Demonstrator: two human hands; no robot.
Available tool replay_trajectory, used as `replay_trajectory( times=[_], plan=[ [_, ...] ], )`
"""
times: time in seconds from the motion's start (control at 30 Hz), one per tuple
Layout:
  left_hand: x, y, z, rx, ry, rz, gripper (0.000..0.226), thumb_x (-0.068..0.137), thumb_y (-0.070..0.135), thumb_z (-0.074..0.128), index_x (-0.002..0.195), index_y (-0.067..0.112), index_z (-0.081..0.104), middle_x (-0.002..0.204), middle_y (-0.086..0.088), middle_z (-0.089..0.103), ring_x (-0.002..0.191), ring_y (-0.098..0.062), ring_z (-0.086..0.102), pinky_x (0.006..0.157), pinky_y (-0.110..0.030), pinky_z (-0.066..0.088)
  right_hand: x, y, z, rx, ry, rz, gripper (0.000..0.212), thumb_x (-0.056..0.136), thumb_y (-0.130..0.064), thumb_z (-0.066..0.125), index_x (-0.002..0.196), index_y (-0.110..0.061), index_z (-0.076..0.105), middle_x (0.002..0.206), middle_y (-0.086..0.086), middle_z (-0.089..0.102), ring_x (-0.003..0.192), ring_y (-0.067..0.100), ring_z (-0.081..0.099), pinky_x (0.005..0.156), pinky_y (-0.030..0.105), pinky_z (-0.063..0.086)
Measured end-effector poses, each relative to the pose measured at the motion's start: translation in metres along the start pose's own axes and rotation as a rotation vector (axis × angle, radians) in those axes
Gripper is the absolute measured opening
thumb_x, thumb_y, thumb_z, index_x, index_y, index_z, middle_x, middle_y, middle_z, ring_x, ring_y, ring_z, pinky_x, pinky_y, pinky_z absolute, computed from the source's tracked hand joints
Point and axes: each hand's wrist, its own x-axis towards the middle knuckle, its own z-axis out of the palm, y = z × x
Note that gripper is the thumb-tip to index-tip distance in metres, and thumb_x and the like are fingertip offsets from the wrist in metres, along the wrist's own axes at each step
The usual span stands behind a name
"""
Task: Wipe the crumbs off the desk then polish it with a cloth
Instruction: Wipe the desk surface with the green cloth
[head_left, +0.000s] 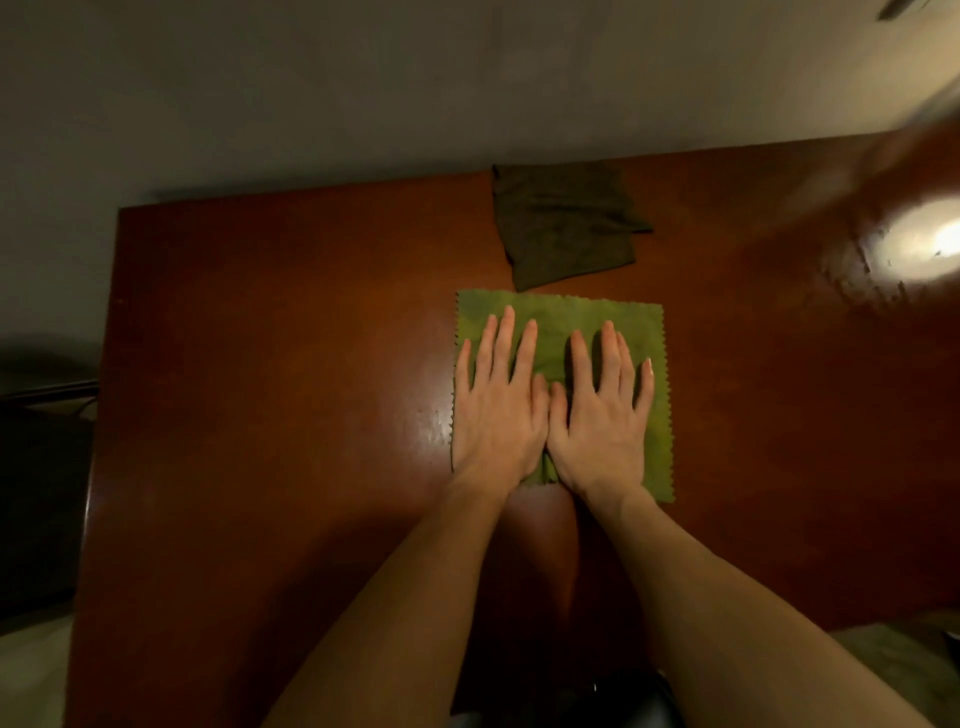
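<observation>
A light green cloth (597, 317) with zigzag edges lies spread flat on the glossy reddish-brown desk (270, 364). My left hand (496, 405) and my right hand (605, 415) press flat on it side by side, fingers straight and spread, thumbs touching. Just beyond it, a darker olive cloth (563, 228) lies folded near the desk's far edge. I can make out no crumbs in this dim light.
A grey wall (363, 93) runs behind the desk's far edge. A bright lamp reflection (919, 244) glares on the desk at the right. Something dark (41, 493) stands beside the desk's left edge.
</observation>
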Motion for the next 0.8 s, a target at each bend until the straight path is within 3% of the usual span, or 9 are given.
replay_trajectory(
  times=[0.1, 0.2, 0.3, 0.4, 0.57, 0.8],
  plan=[
    [0.016, 0.002, 0.003, 0.005, -0.019, -0.064, 0.064, 0.109, 0.044, 0.021, 0.167, 0.023, 0.004, 0.174, -0.009, -0.007, 0.161, -0.022, -0.008, 0.128, -0.053, 0.009, 0.015, 0.002, -0.001, 0.029, -0.018, 0.013, 0.065, 0.106, -0.046, 0.038, 0.164, -0.020, 0.025, 0.173, 0.013, 0.010, 0.160, 0.029, 0.008, 0.127, 0.060, 0.010],
    [0.025, 0.003, 0.004, 0.018, -0.038, -0.050, 0.065, 0.108, 0.043, 0.020, 0.167, 0.025, 0.001, 0.174, -0.005, -0.008, 0.161, -0.020, -0.009, 0.128, -0.054, 0.007, 0.031, 0.008, -0.001, -0.001, -0.064, -0.093, 0.069, 0.104, -0.047, 0.036, 0.166, -0.024, 0.016, 0.175, 0.008, 0.000, 0.161, 0.027, 0.000, 0.127, 0.060, 0.008],
    [0.032, 0.002, 0.002, 0.008, -0.037, -0.056, 0.063, 0.106, 0.042, 0.018, 0.167, 0.026, 0.010, 0.175, -0.003, 0.002, 0.161, -0.019, -0.002, 0.128, -0.052, 0.007, 0.057, 0.014, -0.001, -0.030, -0.128, -0.216, 0.073, 0.102, -0.053, 0.034, 0.167, -0.030, 0.010, 0.175, 0.007, -0.005, 0.161, 0.031, -0.004, 0.128, 0.060, 0.005],
    [0.034, 0.000, -0.001, -0.010, -0.033, -0.072, 0.062, 0.106, 0.039, 0.016, 0.166, 0.025, 0.017, 0.174, -0.001, 0.008, 0.161, -0.017, 0.001, 0.129, -0.048, 0.007, 0.074, 0.016, 0.000, -0.062, -0.181, -0.374, 0.068, 0.104, -0.053, 0.031, 0.166, -0.030, 0.014, 0.175, 0.004, 0.004, 0.161, 0.029, -0.002, 0.128, 0.057, 0.008],
    [0.013, -0.011, -0.006, -0.013, -0.009, -0.093, 0.061, 0.106, 0.038, 0.019, 0.165, 0.022, 0.021, 0.174, -0.002, 0.011, 0.161, -0.018, 0.004, 0.130, -0.047, 0.008, 0.062, 0.002, -0.004, -0.010, -0.196, -0.510, 0.066, 0.106, -0.046, 0.031, 0.164, -0.016, 0.026, 0.172, 0.002, 0.020, 0.161, 0.018, 0.006, 0.130, 0.044, 0.012],
    [-0.069, -0.072, -0.021, 0.016, -0.021, -0.153, 0.061, 0.104, 0.037, 0.026, 0.162, 0.021, 0.032, 0.172, -0.002, 0.019, 0.160, -0.017, 0.010, 0.129, -0.046, 0.013, -0.011, -0.065, -0.001, 0.092, -0.237, -0.601, 0.064, 0.104, -0.040, 0.040, 0.159, -0.006, 0.037, 0.166, 0.011, 0.033, 0.158, 0.025, 0.021, 0.129, 0.041, 0.019]
  ],
)
